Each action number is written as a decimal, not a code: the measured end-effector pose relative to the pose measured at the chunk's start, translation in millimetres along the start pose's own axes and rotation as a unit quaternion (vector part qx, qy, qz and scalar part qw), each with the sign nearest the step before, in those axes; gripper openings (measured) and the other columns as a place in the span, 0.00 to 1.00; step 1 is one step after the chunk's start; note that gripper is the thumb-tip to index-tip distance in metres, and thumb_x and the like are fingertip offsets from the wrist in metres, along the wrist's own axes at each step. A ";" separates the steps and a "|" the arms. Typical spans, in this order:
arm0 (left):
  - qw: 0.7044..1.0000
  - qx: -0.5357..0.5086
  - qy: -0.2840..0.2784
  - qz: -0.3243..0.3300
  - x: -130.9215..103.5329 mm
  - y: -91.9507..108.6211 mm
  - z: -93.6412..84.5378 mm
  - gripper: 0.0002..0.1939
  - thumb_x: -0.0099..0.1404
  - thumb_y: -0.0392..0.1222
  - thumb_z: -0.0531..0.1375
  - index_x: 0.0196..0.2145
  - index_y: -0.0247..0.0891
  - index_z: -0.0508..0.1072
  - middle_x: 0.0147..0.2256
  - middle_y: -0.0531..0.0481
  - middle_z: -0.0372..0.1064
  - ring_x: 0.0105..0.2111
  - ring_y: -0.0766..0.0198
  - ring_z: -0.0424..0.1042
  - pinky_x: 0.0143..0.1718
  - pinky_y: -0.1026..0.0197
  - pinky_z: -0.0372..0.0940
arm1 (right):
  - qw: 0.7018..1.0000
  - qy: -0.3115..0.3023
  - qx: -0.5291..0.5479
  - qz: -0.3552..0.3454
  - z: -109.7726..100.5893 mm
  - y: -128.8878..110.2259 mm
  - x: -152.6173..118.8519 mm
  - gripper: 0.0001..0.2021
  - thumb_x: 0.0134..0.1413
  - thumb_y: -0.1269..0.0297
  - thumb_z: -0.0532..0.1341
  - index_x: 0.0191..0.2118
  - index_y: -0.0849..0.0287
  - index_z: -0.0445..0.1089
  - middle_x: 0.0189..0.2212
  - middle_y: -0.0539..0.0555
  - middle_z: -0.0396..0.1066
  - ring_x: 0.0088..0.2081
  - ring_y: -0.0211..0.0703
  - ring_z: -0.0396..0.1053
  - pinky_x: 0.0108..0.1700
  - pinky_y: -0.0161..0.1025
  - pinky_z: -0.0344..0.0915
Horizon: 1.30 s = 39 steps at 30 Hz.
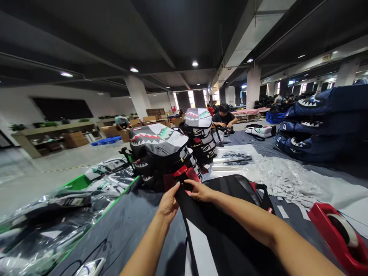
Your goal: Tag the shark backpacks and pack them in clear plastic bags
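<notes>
A black backpack lies before me, its back and a strap with a white panel towards me. My left hand is closed in a pinch on the strap's black upper end. Close beside it, my right hand has its fingers curled on the same black end. Red tags show just beyond my fingers; whether they hang from this backpack I cannot tell. Behind my hands rises a stack of grey and white shark-mouth backpacks, with a second stack beside it.
A red tape dispenser stands at right, near scattered white slips and clear plastic bags. Blue backpacks are piled behind. Bagged goods fill a green-edged bin at left. A phone lies nearby. A person works across the table.
</notes>
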<state>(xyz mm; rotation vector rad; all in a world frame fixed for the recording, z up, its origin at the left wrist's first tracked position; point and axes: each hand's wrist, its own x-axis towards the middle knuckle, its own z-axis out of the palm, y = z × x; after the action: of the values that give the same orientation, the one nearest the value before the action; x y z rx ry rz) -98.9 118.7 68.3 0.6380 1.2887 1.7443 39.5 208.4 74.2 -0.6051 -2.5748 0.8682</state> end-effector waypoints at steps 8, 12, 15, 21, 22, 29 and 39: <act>0.984 0.118 -0.069 0.111 -33.6 54.0 67.6 0.27 0.39 0.58 0.75 0.21 0.35 0.68 0.18 0.59 0.61 0.17 0.72 0.60 0.20 0.68 0.57 | 0.991 0.106 -0.087 -0.008 -67.8 -10.8 -40.8 0.02 0.51 0.73 0.67 0.31 0.61 0.73 0.38 0.53 0.69 0.44 0.45 0.66 0.44 0.37 0.60; 0.980 0.156 -0.032 0.116 -12.3 29.0 77.2 0.28 0.42 0.63 0.71 0.25 0.36 0.71 0.22 0.53 0.68 0.21 0.66 0.66 0.23 0.64 0.62 | 0.983 -0.099 -0.152 -0.010 -27.6 -17.8 -141.6 0.06 0.49 0.76 0.65 0.34 0.60 0.74 0.31 0.51 0.74 0.33 0.42 0.70 0.34 0.34 0.59; 0.971 0.208 -0.036 0.114 4.2 -0.9 84.4 0.27 0.45 0.64 0.70 0.24 0.36 0.70 0.21 0.53 0.66 0.22 0.66 0.66 0.25 0.64 0.60 | 0.965 -0.226 -0.125 -0.044 -4.0 -39.7 -224.3 0.01 0.53 0.70 0.66 0.32 0.59 0.74 0.28 0.51 0.75 0.29 0.40 0.70 0.29 0.33 0.58; 0.945 0.294 -0.041 0.141 7.7 -47.4 101.9 0.17 0.47 0.46 0.72 0.29 0.36 0.71 0.29 0.50 0.69 0.37 0.53 0.71 0.39 0.58 0.63 | 0.994 -0.002 0.097 0.057 -77.7 -6.8 -279.6 0.10 0.62 0.58 0.60 0.39 0.58 0.75 0.35 0.52 0.76 0.38 0.39 0.73 0.41 0.33 0.66; 0.932 0.321 -0.030 0.166 4.9 -50.1 104.5 0.16 0.49 0.42 0.71 0.34 0.36 0.73 0.34 0.46 0.71 0.43 0.50 0.70 0.44 0.55 0.63 | 0.983 0.117 0.077 0.116 -94.3 13.5 -275.4 0.11 0.61 0.56 0.60 0.39 0.58 0.74 0.36 0.53 0.75 0.39 0.41 0.72 0.43 0.35 0.66; 0.714 0.578 -0.199 0.340 -22.4 -55.7 142.3 0.13 0.63 0.41 0.64 0.46 0.41 0.73 0.53 0.42 0.70 0.57 0.48 0.61 0.58 0.45 0.54 | 0.858 0.345 0.131 0.358 -130.6 123.7 -219.1 0.20 0.59 0.43 0.56 0.30 0.57 0.64 0.20 0.48 0.63 0.22 0.39 0.64 0.27 0.35 0.61; 0.747 0.455 -0.380 0.302 -9.0 -105.2 211.8 0.18 0.65 0.42 0.59 0.53 0.46 0.73 0.53 0.46 0.72 0.54 0.54 0.66 0.58 0.49 0.59 | 0.912 0.344 -0.007 0.223 -125.4 61.2 -197.3 0.08 0.50 0.58 0.60 0.33 0.57 0.68 0.26 0.49 0.69 0.30 0.41 0.67 0.36 0.35 0.59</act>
<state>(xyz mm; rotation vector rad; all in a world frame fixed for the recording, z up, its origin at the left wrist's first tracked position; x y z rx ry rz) 109.2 228.3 41.9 2.2664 1.3031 0.8950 280.5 214.6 91.1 -1.2742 -1.8253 0.6035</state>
